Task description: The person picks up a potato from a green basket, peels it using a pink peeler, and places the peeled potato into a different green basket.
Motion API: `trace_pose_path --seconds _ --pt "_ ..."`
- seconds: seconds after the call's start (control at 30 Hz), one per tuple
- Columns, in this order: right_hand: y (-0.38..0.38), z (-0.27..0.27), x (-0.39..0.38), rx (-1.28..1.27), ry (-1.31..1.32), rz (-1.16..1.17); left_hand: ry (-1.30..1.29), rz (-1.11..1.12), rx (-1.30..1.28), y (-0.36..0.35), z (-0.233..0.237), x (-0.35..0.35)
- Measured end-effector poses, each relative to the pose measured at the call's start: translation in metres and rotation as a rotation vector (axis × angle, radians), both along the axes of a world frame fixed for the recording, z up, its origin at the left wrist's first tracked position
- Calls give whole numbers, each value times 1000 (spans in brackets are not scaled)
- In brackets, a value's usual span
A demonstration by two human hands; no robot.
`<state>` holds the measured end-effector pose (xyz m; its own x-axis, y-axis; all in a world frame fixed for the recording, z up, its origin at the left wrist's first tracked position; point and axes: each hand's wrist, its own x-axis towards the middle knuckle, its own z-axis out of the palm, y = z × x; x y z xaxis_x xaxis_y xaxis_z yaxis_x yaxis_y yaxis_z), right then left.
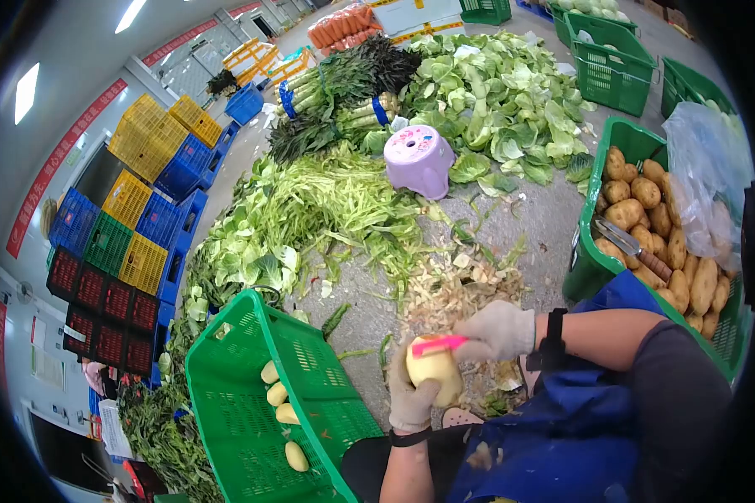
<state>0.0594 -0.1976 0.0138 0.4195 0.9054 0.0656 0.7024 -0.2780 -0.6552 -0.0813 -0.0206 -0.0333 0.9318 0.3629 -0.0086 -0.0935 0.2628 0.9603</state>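
My left hand [413, 401], in a pale glove, is wrapped round a large peeled potato [436, 375] in front of my lap. In my gloved right hand [497, 331] is a pink peeler [439, 344], its head against the top of the potato. Brownish peelings [455, 289] lie on the floor just beyond my hands. At the left, a green crate [264, 394] holds several peeled potatoes [287, 413]. The green crate [600, 201] at the right holds unpeeled potatoes [633, 197], with a knife [633, 247] lying on top.
A purple stool [419, 159] stands on the floor among heaps of cabbage leaves [503, 101] and green trimmings [335, 201]. Stacked coloured crates [126, 201] line the left. A clear plastic bag [709, 168] hangs over the right crate. A blue apron [554, 436] covers my lap.
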Motion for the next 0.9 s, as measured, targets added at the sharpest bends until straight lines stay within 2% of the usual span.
trace_pose_path --seconds 0.03,0.1,0.13,0.17,0.27,0.3,0.37,0.47,0.5,0.57,0.6,0.7,0.77,0.83,0.87,0.9 --pt "-1 2 1 1 8 -5 8 -5 1 -1 3 -3" --pt "-3 13 13 -166 157 -156 -46 57 199 1 14 0" --pt "-5 13 7 78 214 -96 -50 62 198 1 15 1" --pt "-4 13 7 73 217 -91 -64 66 218 0 15 0" --pt "-1 11 14 -189 172 -47 -86 52 266 -4 18 -4" --pt "-3 15 15 -187 168 -49 -54 23 290 -6 23 -3" --pt "-8 25 15 20 253 -84 -28 -3 317 -6 29 0" --pt "-8 18 12 -53 155 0 -10 -99 317 -9 29 -2" --pt "-8 18 13 -50 161 -8 -37 -62 290 -11 27 -5" --pt "-5 22 22 -305 101 -76 -75 -20 271 -6 27 -5" --pt "-6 21 18 -45 128 -93 -69 -3 272 -5 25 -4" --pt "-8 28 9 60 82 36 -59 33 244 0 11 -4" --pt "-5 19 7 -28 2 41 -59 41 223 0 7 -3" --pt "-4 14 6 -116 -2 -90 28 25 -99 -5 11 -1" --pt "-3 16 6 -115 -7 -81 28 -24 -205 -4 4 0" --pt "-3 20 3 -138 -69 -3 25 -19 -203 -5 2 0"
